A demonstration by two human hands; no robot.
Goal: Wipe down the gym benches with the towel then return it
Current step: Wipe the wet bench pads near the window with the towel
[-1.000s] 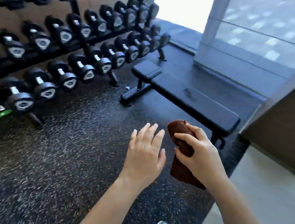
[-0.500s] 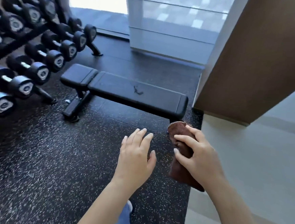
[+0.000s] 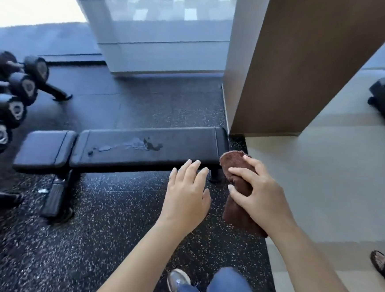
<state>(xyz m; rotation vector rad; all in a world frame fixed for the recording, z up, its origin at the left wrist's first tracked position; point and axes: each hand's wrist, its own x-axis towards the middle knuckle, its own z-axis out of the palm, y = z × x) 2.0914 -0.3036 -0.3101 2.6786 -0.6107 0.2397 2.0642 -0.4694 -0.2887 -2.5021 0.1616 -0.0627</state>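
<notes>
Folded brown terry towel [image 3: 238,191]: gripped by the right hand [image 3: 260,197], just off the black padded gym bench's [image 3: 126,156] right end.
Left hand [image 3: 186,197]: empty, fingers straight, beside it.
Change: bench now closer, wet smear [image 3: 141,145] plain.
Meaning: wiping probably begins next.

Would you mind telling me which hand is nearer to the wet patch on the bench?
Left. The left hand is open just short of the bench, right of the wet patch; the right hand, gripping the towel, is farther right, past the bench end.
</notes>
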